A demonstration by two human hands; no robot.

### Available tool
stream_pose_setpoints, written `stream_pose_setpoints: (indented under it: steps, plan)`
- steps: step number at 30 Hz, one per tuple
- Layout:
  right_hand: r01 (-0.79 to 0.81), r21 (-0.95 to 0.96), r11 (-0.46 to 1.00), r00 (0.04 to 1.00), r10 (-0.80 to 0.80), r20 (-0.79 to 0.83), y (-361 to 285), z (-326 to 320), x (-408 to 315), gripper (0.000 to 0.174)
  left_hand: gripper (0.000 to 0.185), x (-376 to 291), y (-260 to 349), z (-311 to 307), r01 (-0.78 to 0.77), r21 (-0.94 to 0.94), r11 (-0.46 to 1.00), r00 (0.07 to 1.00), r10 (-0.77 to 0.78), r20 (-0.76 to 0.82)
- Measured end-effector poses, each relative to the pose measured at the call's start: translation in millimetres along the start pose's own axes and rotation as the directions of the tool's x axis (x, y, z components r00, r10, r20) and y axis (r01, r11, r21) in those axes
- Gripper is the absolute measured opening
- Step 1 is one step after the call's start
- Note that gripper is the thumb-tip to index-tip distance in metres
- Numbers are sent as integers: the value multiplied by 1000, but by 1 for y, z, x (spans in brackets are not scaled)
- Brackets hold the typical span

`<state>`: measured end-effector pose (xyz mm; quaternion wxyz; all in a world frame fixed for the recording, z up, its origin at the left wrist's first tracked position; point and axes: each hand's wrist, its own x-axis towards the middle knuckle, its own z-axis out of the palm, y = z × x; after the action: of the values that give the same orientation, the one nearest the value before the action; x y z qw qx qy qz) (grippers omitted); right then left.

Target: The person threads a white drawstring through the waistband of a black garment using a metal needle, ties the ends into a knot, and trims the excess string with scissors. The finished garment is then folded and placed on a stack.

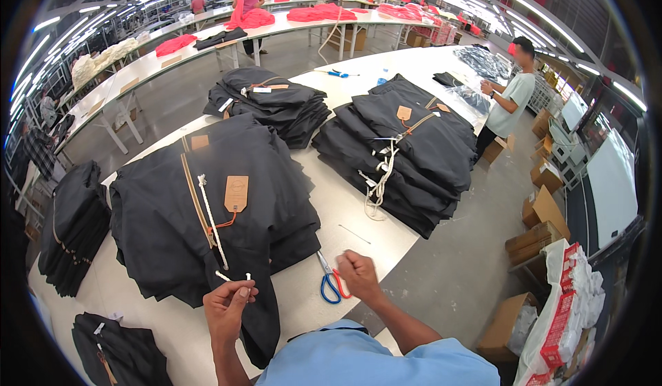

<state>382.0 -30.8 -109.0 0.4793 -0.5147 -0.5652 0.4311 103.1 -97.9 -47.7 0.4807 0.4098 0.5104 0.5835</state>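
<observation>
My left hand (230, 303) pinches the end of a white drawcord (249, 277) at the hood or collar edge of a black garment (155, 205). That garment lies on top of a stack, with a tan zipper (191, 189) and a brown hang tag (237, 193) on an orange string. More white cord (211, 220) lies over its front. My right hand (358, 275) is curled closed, slightly blurred, with nothing visible in it. Scissors (331, 288) with blue and red handles lie beside it, partly covered. A thin needle-like tool (354, 233) rests on the white table (305, 303).
Stacks of black garments stand at the back (269, 107), right (398, 148) and left (72, 231). Another folded garment (121, 350) lies near left. A blue-handled tool (339, 74) sits farther back. A person (512, 94) works at the table's far right; cardboard boxes (545, 210) line the floor.
</observation>
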Motion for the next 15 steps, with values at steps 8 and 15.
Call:
stream_pose_setpoints:
  steps: [8,15]
  plan:
    - [-97,-386,917,826,-143,-545,35,-125,-24,44,14,10,0,-3,-58,18,998,998,58,-19]
    - [-615,-557,558,469,-309,-827,98,-238,-72,22,29,19,0,-3,-94,-107,990,993,85,-86]
